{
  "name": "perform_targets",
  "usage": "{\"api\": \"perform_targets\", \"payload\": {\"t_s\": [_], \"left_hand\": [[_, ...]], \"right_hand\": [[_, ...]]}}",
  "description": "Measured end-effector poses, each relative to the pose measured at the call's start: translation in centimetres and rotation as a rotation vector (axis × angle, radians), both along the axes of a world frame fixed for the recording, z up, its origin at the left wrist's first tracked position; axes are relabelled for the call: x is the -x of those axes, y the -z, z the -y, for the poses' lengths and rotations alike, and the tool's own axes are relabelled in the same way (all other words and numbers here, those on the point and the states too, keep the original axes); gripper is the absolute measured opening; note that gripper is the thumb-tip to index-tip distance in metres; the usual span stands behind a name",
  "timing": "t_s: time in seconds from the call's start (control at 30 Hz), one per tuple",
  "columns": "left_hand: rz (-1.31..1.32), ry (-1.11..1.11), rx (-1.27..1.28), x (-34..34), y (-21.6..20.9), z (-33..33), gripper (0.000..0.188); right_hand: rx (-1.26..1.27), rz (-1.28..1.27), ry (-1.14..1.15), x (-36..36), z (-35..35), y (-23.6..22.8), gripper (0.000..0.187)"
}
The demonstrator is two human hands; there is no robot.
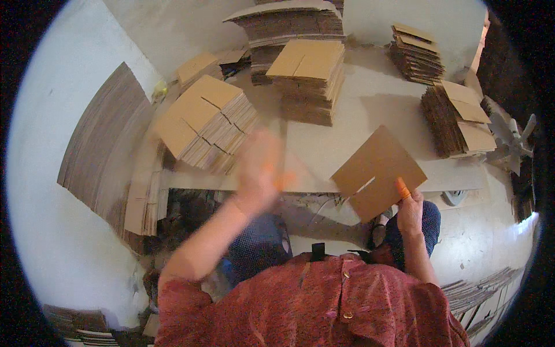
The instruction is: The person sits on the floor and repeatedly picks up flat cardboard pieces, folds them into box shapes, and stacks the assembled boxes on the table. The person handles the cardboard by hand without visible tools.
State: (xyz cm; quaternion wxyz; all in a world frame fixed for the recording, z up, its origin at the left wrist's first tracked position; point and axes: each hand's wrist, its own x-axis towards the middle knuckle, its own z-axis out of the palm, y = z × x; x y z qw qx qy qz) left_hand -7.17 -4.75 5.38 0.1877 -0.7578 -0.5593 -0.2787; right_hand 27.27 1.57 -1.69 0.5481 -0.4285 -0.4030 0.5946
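A square brown cardboard sheet (384, 168) with a short slit in it is held by my right hand (410, 213) at its near right edge. An orange finger cover on that hand rests on the sheet's upper face; the fingers beneath are hidden. My left hand (260, 168), also with orange on its fingers, is smeared by motion over the table's near edge. It is nearest a stack of slotted cardboard sheets (202, 110) on the left. Whether it holds anything is too blurred to make out.
On the pale table (370, 75) stand a middle cardboard stack (306, 81), a far right stack (416, 52) and a right-hand stack (459, 118). A tall pile (289, 26) rises at the back. Large sheets (104, 144) lean along the left wall. A white fan-like object (513, 141) is at right.
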Motion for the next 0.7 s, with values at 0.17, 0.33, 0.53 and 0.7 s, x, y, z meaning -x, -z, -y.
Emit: {"api": "perform_targets", "payload": {"t_s": [0.17,0.33,0.53,0.7], "left_hand": [[-0.289,-0.895,0.186,12.5,-5.4,-2.0,0.072],[-0.304,-0.851,0.581,10.8,-7.9,-1.5,0.036],[-0.515,-0.406,0.284,-0.7,-4.8,3.1,0.046],[-0.253,-0.210,0.479,-4.7,2.6,2.6,0.034]], "right_hand": [[-0.290,0.390,-0.055,-0.1,-0.1,0.7,0.018],[-0.152,0.487,-0.050,-0.8,0.8,0.7,0.017],[-0.374,0.345,0.099,-0.9,1.5,-2.9,0.017],[-0.397,0.239,0.113,-1.8,1.4,-2.3,0.018]]}}
